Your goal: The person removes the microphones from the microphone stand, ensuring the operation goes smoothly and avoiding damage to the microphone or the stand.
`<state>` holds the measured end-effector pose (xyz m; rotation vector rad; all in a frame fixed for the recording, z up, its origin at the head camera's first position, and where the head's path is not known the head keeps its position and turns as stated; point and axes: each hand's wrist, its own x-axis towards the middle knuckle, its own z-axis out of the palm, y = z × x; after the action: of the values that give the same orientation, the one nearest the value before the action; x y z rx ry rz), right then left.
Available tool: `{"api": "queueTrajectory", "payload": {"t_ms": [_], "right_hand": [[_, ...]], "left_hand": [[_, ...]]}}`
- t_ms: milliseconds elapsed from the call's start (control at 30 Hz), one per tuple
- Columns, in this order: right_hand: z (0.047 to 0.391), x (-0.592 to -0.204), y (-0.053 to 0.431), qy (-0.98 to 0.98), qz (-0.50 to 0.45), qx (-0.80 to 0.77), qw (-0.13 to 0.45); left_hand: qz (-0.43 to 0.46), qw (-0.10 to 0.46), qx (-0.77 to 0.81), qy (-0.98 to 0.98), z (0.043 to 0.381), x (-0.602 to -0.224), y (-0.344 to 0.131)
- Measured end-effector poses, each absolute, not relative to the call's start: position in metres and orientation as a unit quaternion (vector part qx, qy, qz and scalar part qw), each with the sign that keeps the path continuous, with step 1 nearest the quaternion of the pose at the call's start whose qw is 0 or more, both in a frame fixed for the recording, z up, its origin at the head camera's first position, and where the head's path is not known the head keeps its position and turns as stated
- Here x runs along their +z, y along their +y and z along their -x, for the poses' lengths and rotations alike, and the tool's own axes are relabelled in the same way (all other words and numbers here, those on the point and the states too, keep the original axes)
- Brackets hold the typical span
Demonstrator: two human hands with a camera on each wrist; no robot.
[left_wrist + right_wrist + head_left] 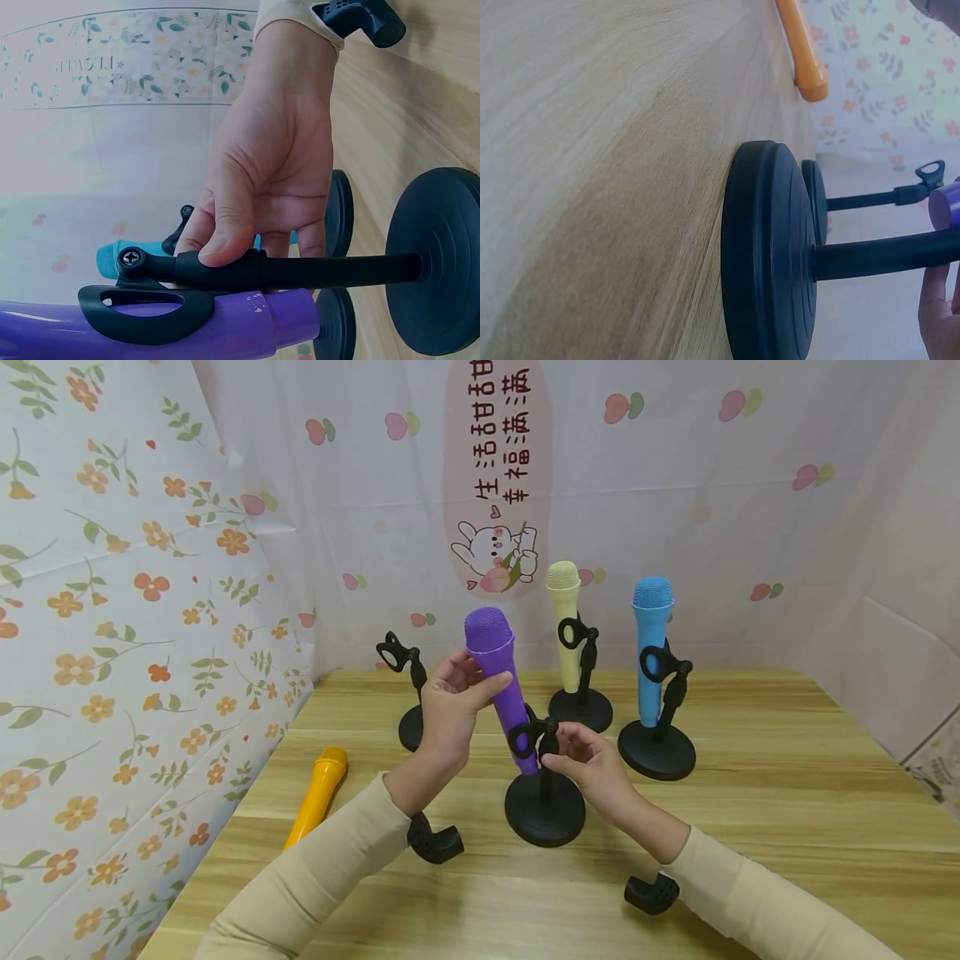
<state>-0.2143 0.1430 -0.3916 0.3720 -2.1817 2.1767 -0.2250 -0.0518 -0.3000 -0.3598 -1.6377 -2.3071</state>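
Note:
In the head view my left hand (452, 706) grips a purple toy microphone (501, 668) below its head, thumb in front and fingers behind. The microphone leans slightly, and its lower body passes through the clip (522, 739) of a black desktop stand. My right hand (596, 770) pinches that stand's upright just under the clip joint. The left wrist view shows the right hand (274, 165) with its thumb against the black upright (337, 271), beside the purple microphone (247, 322). The stand's round base (769, 255) is on the table in the right wrist view.
Behind are a yellow microphone (564, 602) and a blue microphone (651, 635), each in a black stand. Another stand (405, 660) with an unfilled clip is at back left. An orange microphone (315, 797) lies on the wooden table (787, 810) at left. Patterned cloth surrounds the table.

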Motion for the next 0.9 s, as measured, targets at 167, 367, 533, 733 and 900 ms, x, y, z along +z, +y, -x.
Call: {"api": "queueTrajectory", "payload": {"t_ms": [167,367,533,733,900], "right_hand": [[0.213,-0.391,0.142,-0.706,-0.123,0.697,0.021],[0.213,-0.391,0.142,-0.699,-0.125,0.704,0.019],[0.214,-0.392,0.142,-0.694,-0.122,0.710,0.018],[0.215,-0.393,0.142,-0.689,-0.127,0.713,0.023],[0.215,-0.393,0.142,-0.691,-0.124,0.712,0.021]], "left_hand": [[0.119,0.147,-0.803,-0.566,0.225,-0.297,-0.053],[0.108,0.146,-0.804,-0.567,0.225,-0.293,-0.054],[0.103,0.145,-0.804,-0.567,0.225,-0.290,-0.055],[0.101,0.143,-0.813,-0.555,0.226,-0.288,-0.055],[0.100,0.143,-0.822,-0.542,0.226,-0.286,-0.055]]}}
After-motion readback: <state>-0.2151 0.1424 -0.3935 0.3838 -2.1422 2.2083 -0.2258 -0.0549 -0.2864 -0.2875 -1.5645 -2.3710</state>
